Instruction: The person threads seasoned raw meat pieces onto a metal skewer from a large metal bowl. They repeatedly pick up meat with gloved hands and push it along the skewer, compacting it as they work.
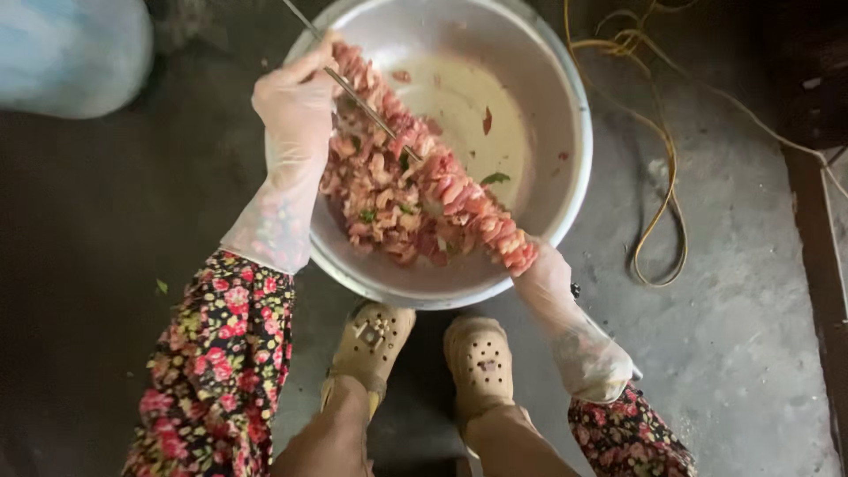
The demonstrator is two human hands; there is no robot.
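Already, a long thin metal skewer (pixel 353 91) carries a dense row of pink marinated meat pieces (pixel 442 181) along most of its length, running diagonally over a large round steel bowl (pixel 565 106) that sits on a dark grey concrete floor (pixel 733 336). The left hand (pixel 296 93), in a clear plastic glove, is closed around the upper end, where the bare rod sticks out past the fingers. The right hand (pixel 548 278), gloved the same way, grips the lower end just at the bowl's near rim; its fingers are hidden behind the meat, so how tightly it holds I cannot tell. The two hands sit well apart, one at each end. Judging by the packed row, the threading looks nearly complete, with only a short bare stretch left near the left hand. A loose heap of raw meat with green herb bits (pixel 380 208) lies in the bowl beneath, so plenty remains unskewered. Two beige perforated clogs (pixel 424 353) stand just below the bowl, and a coiled yellow cord (pixel 662 177) lies to its right.
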